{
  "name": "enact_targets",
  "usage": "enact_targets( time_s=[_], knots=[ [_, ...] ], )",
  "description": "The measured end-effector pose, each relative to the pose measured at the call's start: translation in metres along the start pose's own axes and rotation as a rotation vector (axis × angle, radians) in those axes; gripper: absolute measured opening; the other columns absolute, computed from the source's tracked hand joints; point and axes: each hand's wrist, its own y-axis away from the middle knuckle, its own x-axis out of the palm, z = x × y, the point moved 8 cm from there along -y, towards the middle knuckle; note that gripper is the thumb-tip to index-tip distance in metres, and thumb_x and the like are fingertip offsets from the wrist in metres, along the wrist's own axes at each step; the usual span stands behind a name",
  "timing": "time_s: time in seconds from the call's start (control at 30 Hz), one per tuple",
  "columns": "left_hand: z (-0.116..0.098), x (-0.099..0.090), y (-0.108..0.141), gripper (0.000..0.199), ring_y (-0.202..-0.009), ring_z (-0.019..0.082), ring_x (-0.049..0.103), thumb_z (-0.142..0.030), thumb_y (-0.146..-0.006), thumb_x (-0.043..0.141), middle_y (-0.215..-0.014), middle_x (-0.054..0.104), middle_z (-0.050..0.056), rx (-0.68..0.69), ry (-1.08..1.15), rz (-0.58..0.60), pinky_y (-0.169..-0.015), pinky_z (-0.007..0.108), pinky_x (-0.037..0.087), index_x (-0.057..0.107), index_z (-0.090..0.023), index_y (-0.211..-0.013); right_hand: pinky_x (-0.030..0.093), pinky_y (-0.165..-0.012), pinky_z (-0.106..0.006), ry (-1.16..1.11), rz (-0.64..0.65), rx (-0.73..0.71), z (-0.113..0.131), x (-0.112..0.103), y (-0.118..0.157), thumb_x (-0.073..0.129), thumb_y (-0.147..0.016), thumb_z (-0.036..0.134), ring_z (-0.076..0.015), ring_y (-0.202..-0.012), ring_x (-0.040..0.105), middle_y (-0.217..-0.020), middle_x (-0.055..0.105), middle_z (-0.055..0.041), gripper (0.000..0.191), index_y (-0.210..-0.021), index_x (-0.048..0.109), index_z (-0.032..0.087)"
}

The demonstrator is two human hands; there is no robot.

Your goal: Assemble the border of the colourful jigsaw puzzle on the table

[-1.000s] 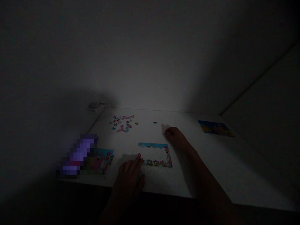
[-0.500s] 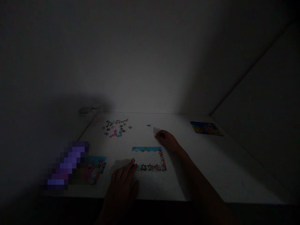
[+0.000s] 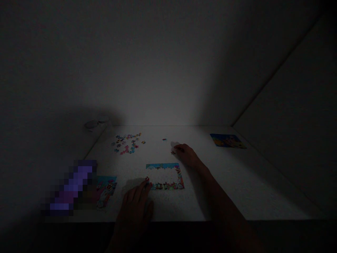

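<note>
My left hand (image 3: pixel 135 202) lies palm down with its fingers stretched out, the tips at the lower left corner of a partly assembled jigsaw puzzle (image 3: pixel 168 186). A small red puzzle piece (image 3: pixel 147 179) shows right by its index fingertip. Beyond the puzzle's upper right corner hovers my right hand (image 3: pixel 186 154), fingers curled and tips drawn together. Just below those tips a loose puzzle piece (image 3: pixel 172 152) is on the table; what the fingers hold, if anything, is too dark to make out. Puzzle pieces ring a bare white middle, with a gap on the left side.
Many loose pieces (image 3: pixel 126 144) are scattered at the back left of the white table (image 3: pixel 163 209). One single piece (image 3: pixel 164 140) lies farther back. A picture sheet (image 3: pixel 106 189) is at left beside a pixelated purple object (image 3: pixel 75 186). Another picture (image 3: pixel 228 141) lies back right. Glasses (image 3: pixel 92 124) are at far left.
My right hand has risen slightly, and the piece at its fingertips now shows apart below them. My left hand stays by the puzzle's corner. The whole view has shifted a little.
</note>
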Motion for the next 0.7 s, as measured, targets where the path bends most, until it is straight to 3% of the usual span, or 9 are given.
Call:
enact_targets(
  time_s=[0.2,0.4,0.7],
  knots=[
    [-0.001,-0.002,-0.001,0.043,-0.12,0.025,0.052,-0.031,-0.097,0.045,-0.142,0.053,0.009,-0.018,0.025,0.011,-0.096,0.043,0.048,0.049,-0.018,-0.138,0.047,-0.084,-0.032,0.18,0.052,-0.035,0.012,0.003,0.005,0.064,-0.084,0.034,-0.0216,-0.09,0.062,-0.099,0.064,-0.0114,0.026,-0.101,0.071,0.016],
    [0.001,0.001,0.002,0.043,-0.12,0.027,0.051,-0.03,-0.096,0.046,-0.137,0.055,0.011,-0.069,0.03,0.05,-0.099,0.046,0.047,0.05,-0.017,-0.138,0.046,-0.084,-0.032,0.157,0.075,-0.04,0.011,0.007,0.003,0.062,-0.084,0.03,-0.0211,-0.089,0.062,-0.099,0.064,-0.01,0.021,-0.098,0.072,0.018],
    [0.0,-0.003,0.0,0.043,-0.12,0.026,0.052,-0.03,-0.097,0.045,-0.136,0.056,0.01,-0.064,0.051,0.043,-0.099,0.045,0.048,0.049,-0.019,-0.138,0.05,-0.076,-0.032,-0.202,0.147,-0.06,0.004,0.02,0.004,0.06,-0.079,0.026,-0.0193,-0.082,0.064,-0.09,0.069,-0.0056,0.019,-0.093,0.068,0.018]
  ],
)
